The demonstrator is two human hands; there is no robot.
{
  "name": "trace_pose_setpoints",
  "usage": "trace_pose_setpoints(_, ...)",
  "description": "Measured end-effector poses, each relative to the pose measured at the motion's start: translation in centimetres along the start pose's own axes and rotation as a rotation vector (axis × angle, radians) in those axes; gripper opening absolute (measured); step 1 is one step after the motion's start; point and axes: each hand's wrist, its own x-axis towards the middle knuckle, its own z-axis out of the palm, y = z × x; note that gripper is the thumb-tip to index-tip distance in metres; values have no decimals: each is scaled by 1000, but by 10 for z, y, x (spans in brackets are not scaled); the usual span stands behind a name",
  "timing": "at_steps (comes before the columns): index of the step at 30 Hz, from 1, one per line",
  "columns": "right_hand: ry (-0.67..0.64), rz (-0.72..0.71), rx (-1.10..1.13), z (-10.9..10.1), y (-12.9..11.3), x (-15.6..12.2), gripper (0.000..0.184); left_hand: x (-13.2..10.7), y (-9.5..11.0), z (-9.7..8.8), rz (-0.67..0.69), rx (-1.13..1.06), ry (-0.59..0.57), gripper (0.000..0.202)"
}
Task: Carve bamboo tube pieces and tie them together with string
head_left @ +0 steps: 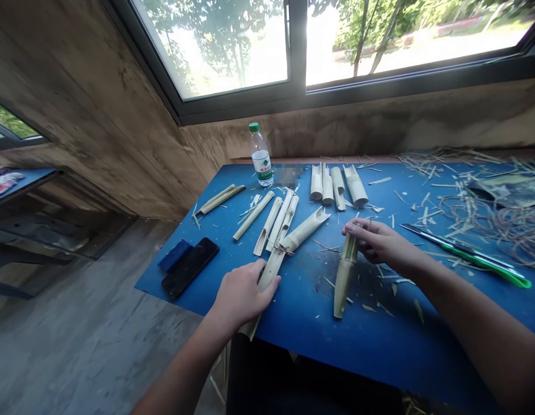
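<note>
My left hand [247,291] is wrapped round the near end of a long split bamboo piece [274,268] at the front edge of the table. A twist of cord or fibre goes round this piece, and its far part is a wider bamboo tube with a notched end. Fingers of my right hand [375,239] pinch the upper end of a shorter, tapered bamboo piece [344,282], which points down toward me. Left of centre lie several slim bamboo pieces [253,216]. Notched bamboo tubes [354,187] stand in a row behind them.
A blue table [302,328] holds a water bottle [262,158], a black phone [190,268], a blue box [175,255] and bamboo strips [219,199]. At right lie a green-handled cutter [466,253], tangled cord [488,222] and scattered shavings [427,167]. A window [302,52] is behind.
</note>
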Motion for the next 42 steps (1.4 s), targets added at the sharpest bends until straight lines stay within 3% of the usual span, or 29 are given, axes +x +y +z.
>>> trace_pose_setpoints(6, 66, -62, -135, 1, 0, 1, 62, 8, 3, 1, 17, 15, -19, 40)
trace_pose_setpoints(11, -36, -90, -127, 1, -2, -2, 53, 14, 3, 0, -24, 31, -37, 45)
trace_pose_setpoints(14, -99, -101, -29, 2, -5, -5, 55, 17, 4, -7, -31, 13, 105, 49)
trace_pose_setpoints(16, -125, -119, 17, 4, -8, -8, 56, 24, 6, -18, 55, -51, 179, 46)
trace_pose_setpoints(19, -91, -143, -10, 5, -11, -10, 57, 45, 7, -40, 201, -162, 167, 40)
trace_pose_setpoints(22, -20, -172, -113, 4, -8, -8, 59, 79, 5, -58, 200, -186, 238, 38)
trace_pose_setpoints(24, 43, -188, -206, 4, -3, -5, 59, 101, 4, -62, 146, -158, 275, 38)
trace_pose_setpoints(27, 126, -192, -338, 5, 0, -2, 58, 122, 11, -55, 133, -73, 239, 35)
trace_pose_setpoints(30, 97, -207, -272, 10, -3, -4, 55, 124, 30, -42, 272, -103, 172, 32)
trace_pose_setpoints(34, 56, -273, -103, 17, -10, -10, 54, 110, 60, -35, 568, -266, -5, 35)
trace_pose_setpoints(37, 68, -286, -109, 17, -9, -13, 52, 106, 63, -36, 702, -247, -25, 35)
trace_pose_setpoints(39, 96, -274, -211, 14, -6, -13, 51, 112, 53, -39, 673, -172, 87, 31)
trace_pose_setpoints(42, 189, -240, -535, 7, 0, -10, 52, 128, 27, -43, 422, -46, 255, 32)
